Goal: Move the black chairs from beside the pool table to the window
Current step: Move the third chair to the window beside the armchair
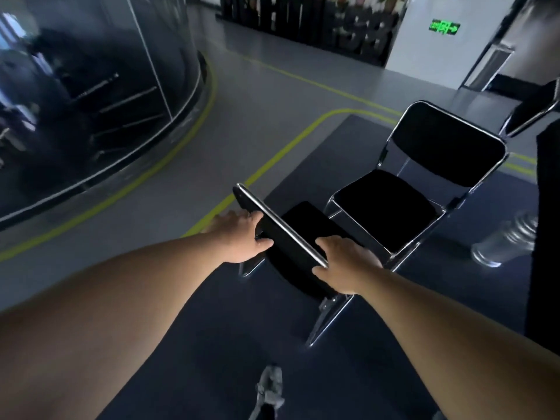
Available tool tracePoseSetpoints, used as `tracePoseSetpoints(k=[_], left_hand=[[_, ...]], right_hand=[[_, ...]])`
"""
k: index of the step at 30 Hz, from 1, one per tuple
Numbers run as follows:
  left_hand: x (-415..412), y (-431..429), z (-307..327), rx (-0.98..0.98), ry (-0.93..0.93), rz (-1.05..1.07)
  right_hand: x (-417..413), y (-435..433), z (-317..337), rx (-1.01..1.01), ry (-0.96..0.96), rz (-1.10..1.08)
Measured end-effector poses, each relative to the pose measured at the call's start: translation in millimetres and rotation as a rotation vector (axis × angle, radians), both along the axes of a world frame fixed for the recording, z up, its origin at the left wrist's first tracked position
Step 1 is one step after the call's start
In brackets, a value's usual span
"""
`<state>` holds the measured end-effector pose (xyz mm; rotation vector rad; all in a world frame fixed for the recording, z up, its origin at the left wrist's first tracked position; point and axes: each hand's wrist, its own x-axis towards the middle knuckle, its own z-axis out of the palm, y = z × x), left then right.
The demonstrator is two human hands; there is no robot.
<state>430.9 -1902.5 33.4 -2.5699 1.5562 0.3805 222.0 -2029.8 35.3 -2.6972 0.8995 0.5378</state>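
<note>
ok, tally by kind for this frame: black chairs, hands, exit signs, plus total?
Black chairs: 3 (held chair, second chair beside it, third chair cut off at the right edge)
Hands: 2 (left hand, right hand, both gripping the held chair's backrest)
Green exit sign: 1
Total: 6

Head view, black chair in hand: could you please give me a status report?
Left hand, right hand both grip near black chair by backrest. Chair upright, unfolded. Second black chair close ahead on the right, may obstruct.
</note>
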Motion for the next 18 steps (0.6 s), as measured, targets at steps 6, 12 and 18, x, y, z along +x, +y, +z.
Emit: tracePoseSetpoints(k=[6,12,18], left_hand=[[70.0,-80.8,-44.4,0.074,-0.039,-0.052],[113.3,-118.7,-75.2,0.213,-0.090,-0.249],[129.9,-141.4,-80.1,0.259,0.076,-0.280]], right_hand=[[60.7,-44.2,-48.5,0.112,0.026,-0.072],[68.0,-57.6,-79.3,0.248,0.145,-0.089],[71.0,-49.2,-95.4,0.313,0.156,-0.235]])
